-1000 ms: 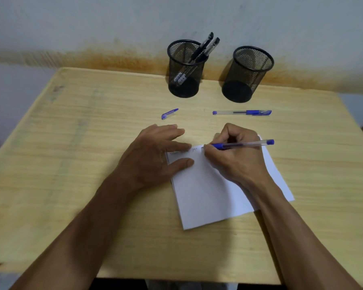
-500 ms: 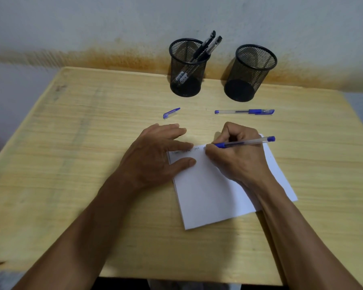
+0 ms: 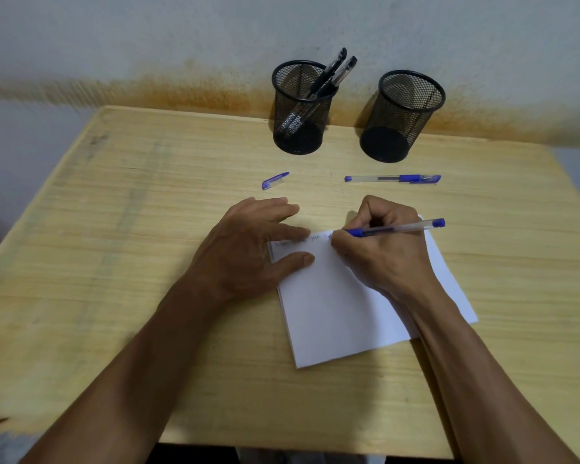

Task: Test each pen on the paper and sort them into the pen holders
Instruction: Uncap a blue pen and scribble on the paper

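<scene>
Pinching the pen (image 3: 395, 228), the right hand (image 3: 382, 249) should scribble lightly — while the left hand (image 3: 248, 249), fingers spread flat, pins the paper (image 3: 342, 313) against sliding.

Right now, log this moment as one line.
right hand writing, blue pen | left hand pressing paper | capped pen untested | right holder empty

You have two mesh pen holders (image 3: 302, 108) (image 3: 403, 115); by the left one, count two blue pens (image 3: 392, 178) (image 3: 395, 228), one loose cap (image 3: 275, 180), one paper (image 3: 342, 306), and seemingly two dark pens (image 3: 329, 75) inside.
</scene>
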{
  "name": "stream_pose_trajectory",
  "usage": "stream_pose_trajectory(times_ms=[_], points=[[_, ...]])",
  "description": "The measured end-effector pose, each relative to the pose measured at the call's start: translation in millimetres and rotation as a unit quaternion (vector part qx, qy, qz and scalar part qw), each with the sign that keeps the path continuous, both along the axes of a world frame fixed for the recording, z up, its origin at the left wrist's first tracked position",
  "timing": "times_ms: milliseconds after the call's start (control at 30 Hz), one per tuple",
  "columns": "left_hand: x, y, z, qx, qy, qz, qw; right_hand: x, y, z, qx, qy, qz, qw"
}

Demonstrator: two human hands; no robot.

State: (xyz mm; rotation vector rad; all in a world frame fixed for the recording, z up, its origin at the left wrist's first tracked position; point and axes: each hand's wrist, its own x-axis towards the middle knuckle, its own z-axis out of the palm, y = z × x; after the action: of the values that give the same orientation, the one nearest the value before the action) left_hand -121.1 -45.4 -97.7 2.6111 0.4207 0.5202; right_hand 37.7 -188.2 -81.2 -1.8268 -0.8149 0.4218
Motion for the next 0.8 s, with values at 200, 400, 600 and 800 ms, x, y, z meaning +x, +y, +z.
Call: stream_pose_trajectory(times_ms=[200,400,600,800], points=[[0.0,0.3,-0.7,-0.001,-0.009,-0.001,1.0,0.9,-0.4,-3.0,0.008,0.006,-0.013,1.0],[0.0,0.5,-1.8,-0.002,-0.012,-0.001,1.0,2.2,-0.3,-3.7,0.009,0.002,-0.008,1.0],[0.1,0.1,-1.3,-0.002,-0.009,0.0,1.0,2.3,-0.6,-4.3,0.019,0.013,-0.014,1.0],[-0.1,-0.5,-1.6,0.0,-0.008,0.005,1.0,1.9,-2.2,-4.4,0.009,0.0,-0.009,1.0]])
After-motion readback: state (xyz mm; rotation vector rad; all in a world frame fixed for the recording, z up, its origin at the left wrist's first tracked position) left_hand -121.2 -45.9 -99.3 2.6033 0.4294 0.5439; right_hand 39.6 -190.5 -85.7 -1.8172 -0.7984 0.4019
